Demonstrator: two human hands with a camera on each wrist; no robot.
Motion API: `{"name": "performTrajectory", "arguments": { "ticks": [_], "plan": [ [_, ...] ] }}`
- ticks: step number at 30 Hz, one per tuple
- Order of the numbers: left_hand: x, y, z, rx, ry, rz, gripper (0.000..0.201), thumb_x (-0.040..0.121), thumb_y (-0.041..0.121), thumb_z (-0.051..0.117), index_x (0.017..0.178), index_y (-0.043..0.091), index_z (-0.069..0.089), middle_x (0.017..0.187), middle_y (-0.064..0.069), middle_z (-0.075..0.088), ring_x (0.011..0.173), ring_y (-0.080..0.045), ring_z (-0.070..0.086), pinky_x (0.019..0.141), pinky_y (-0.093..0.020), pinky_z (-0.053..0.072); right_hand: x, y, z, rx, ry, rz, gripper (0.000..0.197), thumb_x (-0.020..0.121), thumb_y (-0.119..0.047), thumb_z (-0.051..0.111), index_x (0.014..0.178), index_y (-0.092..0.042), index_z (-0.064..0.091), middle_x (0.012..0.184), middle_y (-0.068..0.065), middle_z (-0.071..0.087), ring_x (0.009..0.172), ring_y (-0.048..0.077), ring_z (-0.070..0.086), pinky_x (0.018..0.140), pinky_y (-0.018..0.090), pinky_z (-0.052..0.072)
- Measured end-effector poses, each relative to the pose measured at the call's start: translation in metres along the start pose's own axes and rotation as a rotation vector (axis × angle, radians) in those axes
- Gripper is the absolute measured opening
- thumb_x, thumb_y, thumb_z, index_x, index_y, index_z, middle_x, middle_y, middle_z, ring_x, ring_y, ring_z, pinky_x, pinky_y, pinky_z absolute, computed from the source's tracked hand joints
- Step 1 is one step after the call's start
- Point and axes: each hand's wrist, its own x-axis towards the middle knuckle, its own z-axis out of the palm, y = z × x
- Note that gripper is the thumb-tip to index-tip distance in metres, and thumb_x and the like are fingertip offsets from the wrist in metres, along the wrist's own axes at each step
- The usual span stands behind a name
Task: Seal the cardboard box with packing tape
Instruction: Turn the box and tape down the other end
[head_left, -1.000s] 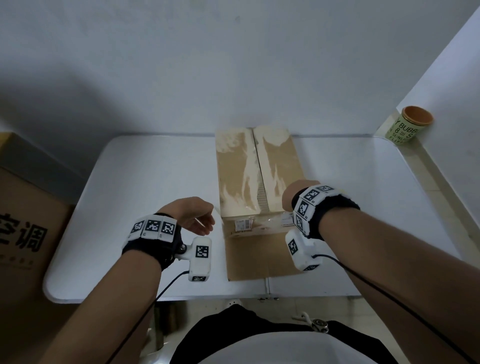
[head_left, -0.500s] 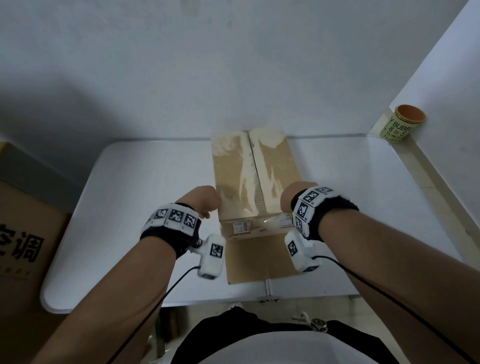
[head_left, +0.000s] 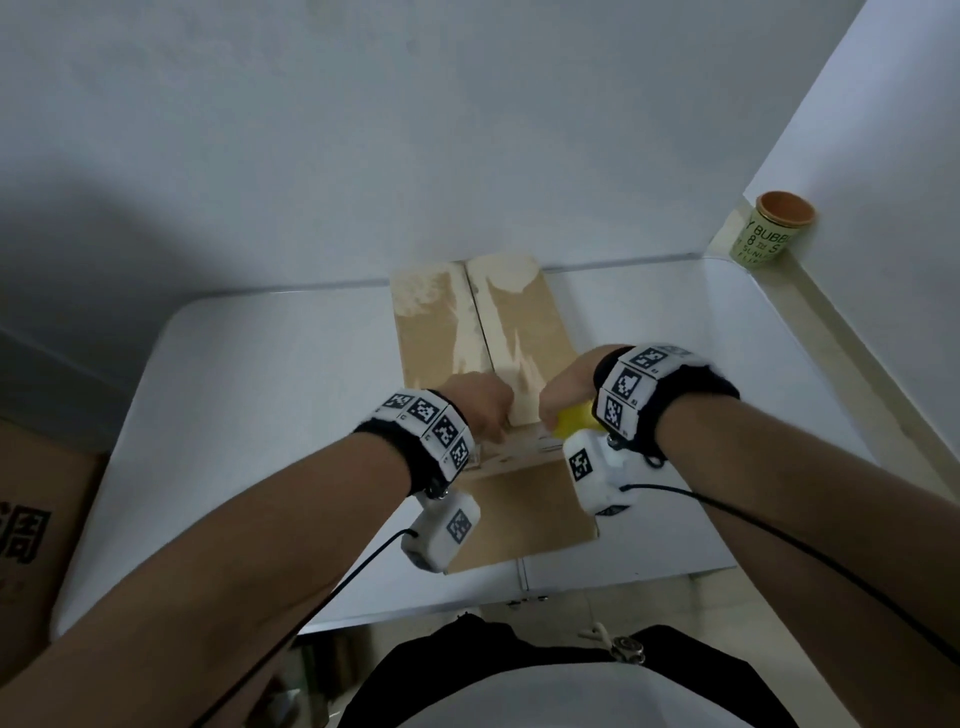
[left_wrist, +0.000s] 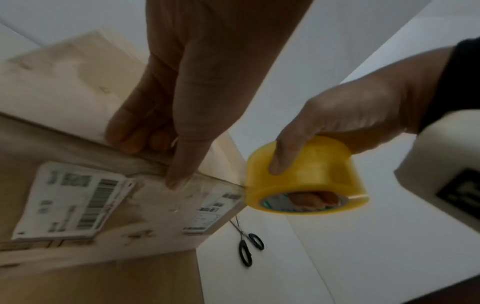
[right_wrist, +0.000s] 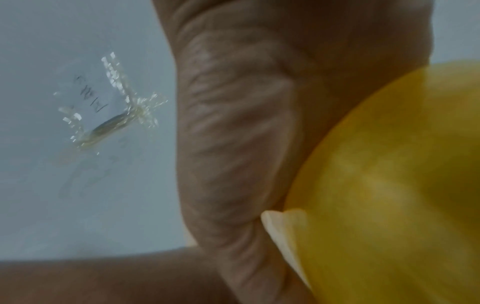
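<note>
A long cardboard box (head_left: 441, 338) lies on the white table (head_left: 260, 389), its two top flaps closed along a middle seam. My left hand (head_left: 483, 410) grips the box's near top edge. The left wrist view shows its curled fingers (left_wrist: 130, 142) on top and its thumb (left_wrist: 179, 176) pressing a clear tape strip onto the front face, next to a shipping label (left_wrist: 70, 201). My right hand (head_left: 566, 395) holds the yellow tape roll (left_wrist: 311, 174) just right of that corner, fingers through its core. The roll (right_wrist: 389, 185) fills the right wrist view.
Black scissors (left_wrist: 249, 248) lie on the table right of the box, hidden in the head view by my right wrist. A green paper cup (head_left: 774, 228) stands on the ledge at the far right. A large printed carton (head_left: 31, 519) stands left of the table.
My left hand moved right from beside the box onto its near top edge. The right hand lifted slightly, so the yellow roll now shows. The head camera moved closer.
</note>
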Motion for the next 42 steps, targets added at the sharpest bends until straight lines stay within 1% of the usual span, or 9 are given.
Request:
{"name": "performTrajectory", "arguments": {
  "ticks": [4,7,12,16,24,28,31,38,42],
  "plan": [
    [0.011,0.003,-0.009,0.11,-0.097,-0.019,0.031,0.077,0.034,0.076,0.069,0.01,0.058,0.061,0.001,0.055,0.068,-0.025,0.063,0.07,-0.035,0.056,-0.022,0.008,-0.001,0.045,-0.096,-0.053,0.014,0.096,-0.008,0.043,0.106,-0.003,0.052,0.122,0.016,0.041,0.106,0.032,0.041,0.088,0.037,0.036],
    [0.059,-0.033,0.02,0.188,-0.154,-0.157,0.049,0.049,0.054,0.08,0.056,0.016,0.049,0.049,0.006,0.049,0.045,-0.017,0.055,0.053,-0.04,0.058,-0.031,0.016,0.005,0.124,-0.036,0.0,0.036,0.094,-0.011,0.053,0.128,0.0,0.054,0.137,0.024,0.047,0.125,0.04,0.045,0.101,0.042,0.041],
    [0.019,0.008,-0.024,0.132,-0.193,-0.076,0.031,0.072,0.04,0.079,0.066,0.012,0.068,0.059,-0.001,0.067,0.063,-0.021,0.071,0.063,-0.034,0.06,0.077,0.077,0.02,0.049,0.094,0.132,0.071,0.044,-0.068,0.082,0.104,-0.034,0.061,0.106,0.001,0.062,0.082,0.024,0.06,0.079,0.046,0.052],
    [0.015,0.01,-0.024,0.036,-0.198,-0.113,0.032,0.076,0.035,0.078,0.074,0.004,0.072,0.069,-0.008,0.072,0.068,-0.024,0.072,0.07,-0.042,0.061,-0.025,0.045,0.021,0.135,0.215,0.119,0.037,0.083,-0.035,0.069,0.115,-0.016,0.064,0.1,0.007,0.058,0.082,0.019,0.05,0.079,0.034,0.048],
    [0.018,0.01,-0.027,-0.009,-0.308,-0.117,0.039,0.081,0.035,0.075,0.089,-0.003,0.073,0.078,-0.011,0.071,0.081,-0.027,0.072,0.079,-0.041,0.059,-0.033,0.069,0.023,0.153,0.275,0.198,0.049,0.092,-0.052,0.052,0.072,-0.007,0.049,0.07,0.003,0.049,0.057,0.015,0.045,0.048,0.023,0.032],
    [0.018,0.008,-0.023,0.012,-0.276,-0.116,0.036,0.079,0.035,0.077,0.081,0.0,0.072,0.071,-0.01,0.07,0.075,-0.026,0.072,0.075,-0.041,0.06,-0.035,0.072,0.026,0.063,0.133,0.102,0.053,0.098,-0.042,0.045,0.132,-0.002,0.049,0.129,0.013,0.052,0.115,0.028,0.052,0.083,0.03,0.042],
    [0.019,0.008,-0.022,0.027,-0.273,-0.109,0.037,0.079,0.036,0.077,0.081,0.0,0.072,0.067,-0.009,0.069,0.074,-0.025,0.072,0.074,-0.04,0.061,-0.036,0.068,0.017,0.027,0.054,0.044,0.036,0.102,-0.008,0.034,0.134,0.006,0.041,0.153,0.018,0.027,0.139,0.03,0.03,0.099,0.028,0.035],
    [0.013,0.012,-0.026,-0.006,-0.28,-0.105,0.037,0.081,0.033,0.076,0.087,-0.003,0.072,0.069,-0.009,0.067,0.081,-0.028,0.072,0.078,-0.041,0.059,0.013,0.1,0.041,0.093,0.369,0.18,0.044,0.073,-0.047,0.073,0.103,-0.017,0.063,0.09,-0.005,0.062,0.068,0.016,0.057,0.063,0.024,0.046],
    [0.01,0.014,-0.026,-0.006,-0.279,-0.114,0.038,0.082,0.031,0.075,0.092,-0.004,0.071,0.078,-0.011,0.068,0.082,-0.027,0.071,0.081,-0.04,0.058,-0.003,0.1,0.043,0.139,0.529,0.269,0.034,0.085,-0.043,0.064,0.079,-0.011,0.054,0.073,0.002,0.055,0.079,0.026,0.061,0.079,0.035,0.042]
  ]
}}
